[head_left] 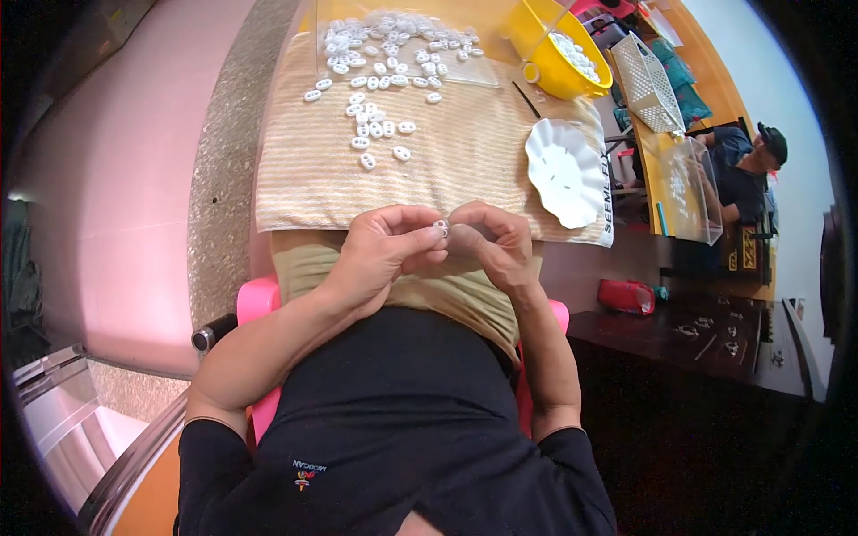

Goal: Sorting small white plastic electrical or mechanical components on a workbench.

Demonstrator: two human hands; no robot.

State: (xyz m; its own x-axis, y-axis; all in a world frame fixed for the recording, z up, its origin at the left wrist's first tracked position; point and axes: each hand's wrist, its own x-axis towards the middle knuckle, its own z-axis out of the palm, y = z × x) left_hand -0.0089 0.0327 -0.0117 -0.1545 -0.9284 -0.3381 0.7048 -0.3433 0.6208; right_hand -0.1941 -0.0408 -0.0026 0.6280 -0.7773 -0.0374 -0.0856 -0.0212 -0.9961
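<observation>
While I sit on the pink chair (pixel 257 300) with my forearms coming up over my lap, my two hands meet just below the near edge of the striped cloth (pixel 465 161). My left hand (pixel 386 246) is curled, its thumb and forefinger pinched on a small white bead (pixel 441 227), which sits right between both hands. My right hand (pixel 494 243) is also curled, its fingertips drawn in close against the bead; I cannot tell whether they grip it or only touch it. The bead is held up over my lap, clear of the cloth. Farther out on the cloth lies a loose heap of beads (pixel 384 62), thick at the far end and thinning into a scattered few toward me. To the right of them a white scalloped dish (pixel 565 171) lies on the cloth, well apart from my hands. Beyond it stands a yellow bowl (pixel 554 67) with more white beads inside, and a thin dark stick (pixel 525 99) lies between the bowl and the heap. A white basket (pixel 650 82) is tipped on the orange table farther right, where another person (pixel 746 174) sits by a clear bin (pixel 693 192).
</observation>
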